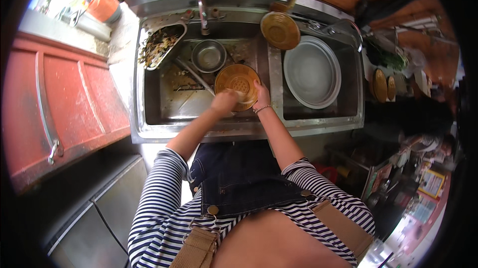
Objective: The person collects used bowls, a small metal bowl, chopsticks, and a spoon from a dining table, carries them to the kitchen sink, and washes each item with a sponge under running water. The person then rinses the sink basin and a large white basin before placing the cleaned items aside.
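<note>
Left sink compartment (172, 102): a scrap-filled tray (175, 47) and metal bowl (208, 56) limit room around the brown plate (236, 75). The left hand (225, 100), fingers too blurred to judge, overlaps its near edge; the right hand's (262, 94) fingers clamp its rim, apparently for steadiness. Right compartment (348, 86): an oval tub (312, 73).

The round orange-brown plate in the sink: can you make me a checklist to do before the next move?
1. Right hand holding the rim of the round orange-brown plate: ok.
2. Left hand holding something: cannot tell, it is blurred.
3. Rectangular steel left basin free of scraps: not ok, bits lie in it.
4. Round silver metal bowl clean: cannot tell.
5. Large whitish oval tub inside the right basin: ok.
</note>
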{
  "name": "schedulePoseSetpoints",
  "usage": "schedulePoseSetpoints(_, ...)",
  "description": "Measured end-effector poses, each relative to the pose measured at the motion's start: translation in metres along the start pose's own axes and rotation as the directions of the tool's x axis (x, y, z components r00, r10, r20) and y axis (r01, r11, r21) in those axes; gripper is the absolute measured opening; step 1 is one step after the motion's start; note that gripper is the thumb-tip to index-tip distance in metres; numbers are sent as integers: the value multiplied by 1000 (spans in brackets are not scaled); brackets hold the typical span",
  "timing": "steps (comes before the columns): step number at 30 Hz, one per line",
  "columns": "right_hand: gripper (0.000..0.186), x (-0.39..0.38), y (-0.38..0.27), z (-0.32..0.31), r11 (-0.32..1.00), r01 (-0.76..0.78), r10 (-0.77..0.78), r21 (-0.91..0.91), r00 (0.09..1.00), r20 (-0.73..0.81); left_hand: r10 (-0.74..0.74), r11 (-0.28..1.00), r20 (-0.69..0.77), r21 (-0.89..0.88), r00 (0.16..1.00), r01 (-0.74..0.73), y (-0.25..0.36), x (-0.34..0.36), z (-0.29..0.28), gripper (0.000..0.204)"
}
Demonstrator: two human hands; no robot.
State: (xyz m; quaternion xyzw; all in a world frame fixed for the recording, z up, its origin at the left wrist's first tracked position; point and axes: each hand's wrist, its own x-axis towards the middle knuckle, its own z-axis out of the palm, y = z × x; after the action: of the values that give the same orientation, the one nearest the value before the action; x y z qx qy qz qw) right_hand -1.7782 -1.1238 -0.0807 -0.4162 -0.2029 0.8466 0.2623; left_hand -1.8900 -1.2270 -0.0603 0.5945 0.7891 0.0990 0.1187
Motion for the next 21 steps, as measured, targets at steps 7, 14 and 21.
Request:
schedulePoseSetpoints(7,44,-16,-8,-14,980,-175,178,93,984,-21,286,958,329,-82,900,-274,17,30,-14,24)
schedulePoseSetpoints(14,41,-4,-24,-9,986,-150,153,67,987,-53,-40,968,140,-241,989,73,22,18,-15,21)
schedulePoseSetpoints(21,37,-12,-26,3,963,-220,244,157,958,-154,589,807,-198,97,783,-582,18,-14,-33,44)
